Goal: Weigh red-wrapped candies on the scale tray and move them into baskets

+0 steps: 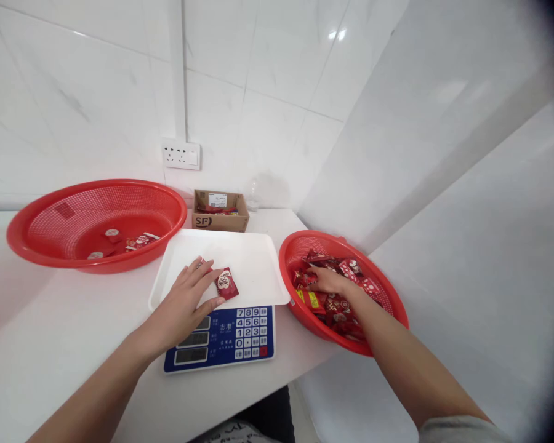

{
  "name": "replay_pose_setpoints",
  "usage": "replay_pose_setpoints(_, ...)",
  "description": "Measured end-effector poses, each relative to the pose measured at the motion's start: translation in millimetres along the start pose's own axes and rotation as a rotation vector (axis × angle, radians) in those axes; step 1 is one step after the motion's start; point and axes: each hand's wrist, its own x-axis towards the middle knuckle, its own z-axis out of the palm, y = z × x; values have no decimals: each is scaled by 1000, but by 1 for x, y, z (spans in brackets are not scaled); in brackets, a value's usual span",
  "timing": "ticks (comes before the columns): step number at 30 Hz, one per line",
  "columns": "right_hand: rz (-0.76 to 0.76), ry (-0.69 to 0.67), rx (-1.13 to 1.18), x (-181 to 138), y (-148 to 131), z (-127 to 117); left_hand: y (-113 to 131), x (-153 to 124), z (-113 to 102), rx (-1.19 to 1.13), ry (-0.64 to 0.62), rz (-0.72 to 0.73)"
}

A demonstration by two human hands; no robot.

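My left hand [191,298] rests over the white tray [253,252] of a weighing scale, fingers stretched and thumb apart. Beside its fingertips lies a small red packet [226,283] with white lettering, and part of another red wrapper shows under the fingers. The scale's blue panel [228,329] has a keypad and dark displays. My right hand [327,280] reaches into the red basket [399,307] on the right, its fingers bent around a small red packet [307,279]. Many red packets [344,317] surround it, one with a yellow label; the fingertips are partly hidden.
A larger red basket [16,237] at the left holds several red packets [141,240]. Behind the tray stands a small cardboard box [220,222] with red packets inside. The white table [74,351] meets a tiled wall with a socket [181,154]; another wall bounds the right side.
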Motion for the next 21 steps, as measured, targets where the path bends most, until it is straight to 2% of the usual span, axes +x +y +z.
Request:
replay_pose_setpoints(4, -50, 89, 126, -10, 2, -11, -1, 0, -1, -18, 4, -9)
replay_pose_setpoints(9, -13, 437, 234, -18, -2, -23, 3, 0, -5, -44, -6, -26)
replay_pose_setpoints(13, 4, 700, 270, -23, -19, -32, 11, 0, -11, -99, -7, -44)
replay_pose_setpoints(21, -41, 867, 331, -34, -61, -38, 24, -3, -16, -206, -20, -78)
